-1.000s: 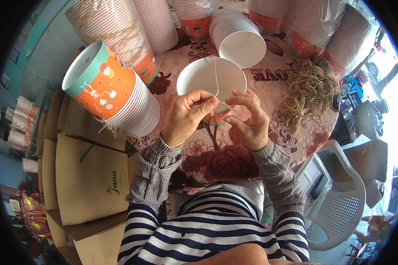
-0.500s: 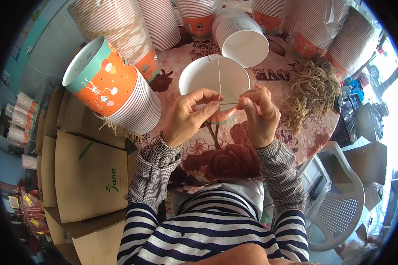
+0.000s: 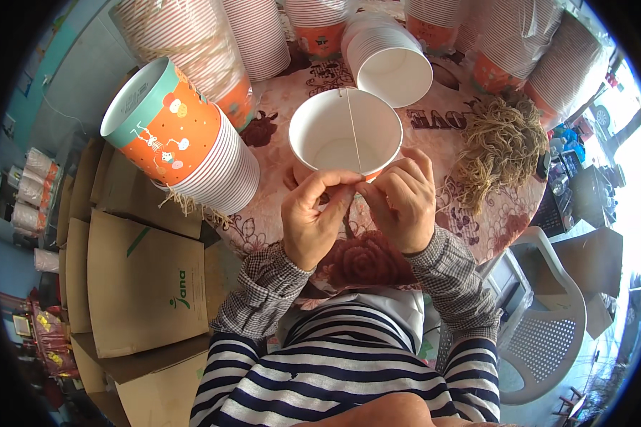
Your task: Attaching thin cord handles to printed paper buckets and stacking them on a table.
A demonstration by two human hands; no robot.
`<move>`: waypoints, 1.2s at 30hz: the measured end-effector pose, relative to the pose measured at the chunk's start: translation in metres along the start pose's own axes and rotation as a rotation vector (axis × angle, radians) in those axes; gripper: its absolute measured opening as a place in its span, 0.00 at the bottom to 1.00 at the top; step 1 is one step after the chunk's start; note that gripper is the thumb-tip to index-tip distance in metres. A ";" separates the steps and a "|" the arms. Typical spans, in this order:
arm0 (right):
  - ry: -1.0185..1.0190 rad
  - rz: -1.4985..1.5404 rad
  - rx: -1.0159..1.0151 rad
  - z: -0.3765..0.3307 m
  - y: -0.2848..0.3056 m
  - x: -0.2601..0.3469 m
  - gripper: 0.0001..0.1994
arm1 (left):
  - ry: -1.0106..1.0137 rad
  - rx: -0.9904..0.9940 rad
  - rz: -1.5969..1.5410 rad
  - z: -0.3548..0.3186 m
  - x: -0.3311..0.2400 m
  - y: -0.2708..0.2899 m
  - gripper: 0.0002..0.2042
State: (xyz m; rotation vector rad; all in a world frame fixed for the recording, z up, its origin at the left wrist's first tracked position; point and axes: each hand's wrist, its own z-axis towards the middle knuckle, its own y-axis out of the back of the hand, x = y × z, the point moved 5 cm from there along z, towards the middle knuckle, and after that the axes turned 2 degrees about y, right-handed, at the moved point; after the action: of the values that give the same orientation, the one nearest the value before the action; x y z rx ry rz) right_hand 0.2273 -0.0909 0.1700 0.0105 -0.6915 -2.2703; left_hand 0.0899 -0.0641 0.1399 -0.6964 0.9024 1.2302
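Note:
A white-lined paper bucket [image 3: 320, 132] stands upright on the table in front of me, its outside orange. A thin string [image 3: 353, 132] runs from its far rim across the mouth to the near rim. There my left hand [image 3: 315, 217] pinches the string's end between thumb and forefinger. Close against it, my right hand [image 3: 404, 206] also has thumb and fingertips pressed together at the string. The fingertips of both hands nearly touch, just outside the bucket's near rim. Whether a knot lies between them cannot be seen.
Left of me, a stack of orange and green paper buckets [image 3: 181, 135] leans over cardboard boxes [image 3: 149, 285]. Behind the bucket lies another nested stack [image 3: 395, 75]. A bundle of tan strings [image 3: 502, 153] is on the right. Wrapped stacks [image 3: 181, 35] line the back; a white plastic chair [image 3: 545, 341] stands right.
Both hands have come together at the bucket's near rim. The string, which stretched sideways between them, now runs taut over the mouth to the near rim.

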 end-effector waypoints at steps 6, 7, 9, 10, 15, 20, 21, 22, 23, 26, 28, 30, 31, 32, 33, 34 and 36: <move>-0.115 0.099 -0.053 0.000 -0.004 -0.007 0.13 | 0.045 0.005 0.011 -0.004 0.010 -0.008 0.09; -0.119 0.094 -0.030 0.001 -0.004 -0.008 0.14 | 0.067 0.015 -0.028 -0.004 0.011 -0.009 0.09; -0.123 0.089 -0.008 0.003 -0.001 -0.006 0.15 | 0.088 0.022 -0.095 -0.004 0.012 -0.009 0.09; -0.356 0.325 0.021 0.001 -0.001 -0.013 0.13 | 0.110 0.030 -0.163 -0.003 0.012 -0.008 0.08; -0.606 0.865 0.169 -0.001 -0.015 -0.025 0.16 | 0.152 0.080 -0.185 0.007 0.007 0.002 0.06; -0.809 1.021 0.326 -0.017 -0.030 -0.029 0.11 | 0.197 0.045 -0.319 0.008 0.012 0.007 0.06; -0.807 1.048 0.278 -0.017 -0.030 -0.029 0.10 | 0.195 0.031 -0.297 0.007 0.013 0.006 0.06; -0.808 1.048 0.279 -0.016 -0.030 -0.029 0.10 | 0.194 0.015 -0.275 0.006 0.013 0.006 0.06; -0.820 1.081 0.275 -0.015 -0.029 -0.029 0.09 | 0.195 0.015 -0.275 0.006 0.014 0.007 0.06; -0.803 1.100 0.283 -0.014 -0.028 -0.029 0.07 | 0.191 -0.010 -0.293 0.005 0.015 0.008 0.06; -0.772 1.087 0.295 -0.014 -0.029 -0.028 0.06 | 0.199 -0.034 -0.323 0.006 0.013 0.006 0.07; -0.743 0.935 0.221 -0.016 -0.027 -0.030 0.05 | 0.174 -0.057 -0.250 0.007 0.012 0.006 0.06; -0.744 0.936 0.221 -0.016 -0.027 -0.028 0.05 | 0.151 -0.078 -0.176 0.007 0.011 0.008 0.06; -0.619 0.767 0.191 -0.012 -0.021 -0.024 0.06 | 0.152 -0.079 -0.175 0.007 0.011 0.007 0.06; -0.494 0.598 0.161 -0.007 -0.016 -0.019 0.06 | 0.157 -0.093 -0.150 0.007 0.012 0.007 0.06; -0.495 0.599 0.162 -0.007 -0.016 -0.015 0.06 | 0.163 -0.109 -0.124 0.007 0.012 0.007 0.05; -0.332 0.420 0.142 -0.002 -0.011 -0.005 0.08 | 0.115 -0.098 -0.061 0.005 0.013 0.006 0.05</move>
State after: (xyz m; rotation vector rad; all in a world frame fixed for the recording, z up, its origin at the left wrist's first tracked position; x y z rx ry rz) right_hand 0.2240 -0.0827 0.1622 -0.4145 -0.9294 -1.8316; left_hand 0.0858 -0.0522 0.1313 -0.8744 0.9135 1.1952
